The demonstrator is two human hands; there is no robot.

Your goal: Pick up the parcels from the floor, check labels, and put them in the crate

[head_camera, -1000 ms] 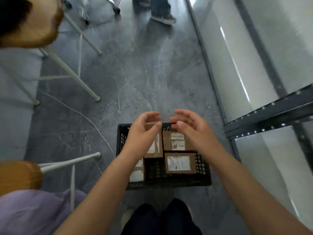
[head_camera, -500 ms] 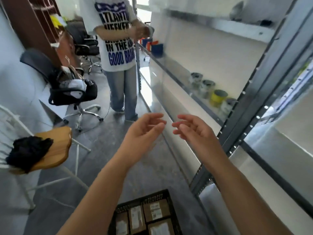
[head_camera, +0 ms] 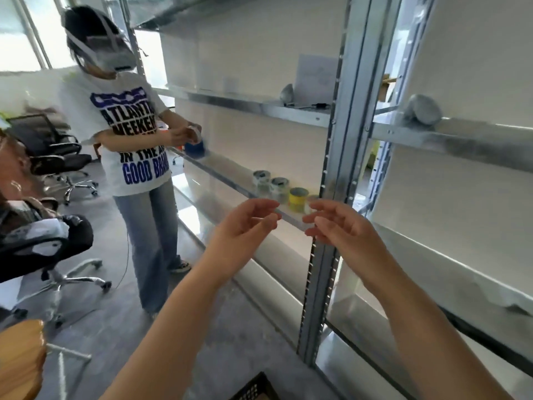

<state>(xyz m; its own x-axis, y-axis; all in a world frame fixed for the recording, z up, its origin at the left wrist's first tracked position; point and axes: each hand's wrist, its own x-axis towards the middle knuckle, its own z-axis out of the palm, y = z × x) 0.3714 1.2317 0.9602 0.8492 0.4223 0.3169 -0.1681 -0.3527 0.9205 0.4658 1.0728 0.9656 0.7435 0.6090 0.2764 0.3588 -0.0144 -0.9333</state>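
Note:
My left hand (head_camera: 245, 226) and my right hand (head_camera: 340, 229) are raised side by side at chest height in front of me. Both have loosely curled fingers and hold nothing. Only a corner of the black plastic crate (head_camera: 255, 389) shows at the bottom edge, below my forearms. The parcels in it are out of view.
A metal shelving unit (head_camera: 343, 157) runs along the right, with small tins (head_camera: 298, 199) on a low shelf. A person in a printed white T-shirt (head_camera: 129, 145) stands ahead on the left. Office chairs (head_camera: 49, 241) and a wooden chair seat (head_camera: 20, 359) stand at the left.
The view has swung up from the crate on the floor to the shelves and the standing person. My hands keep the same raised, empty pose. The crate has slid almost out of view.

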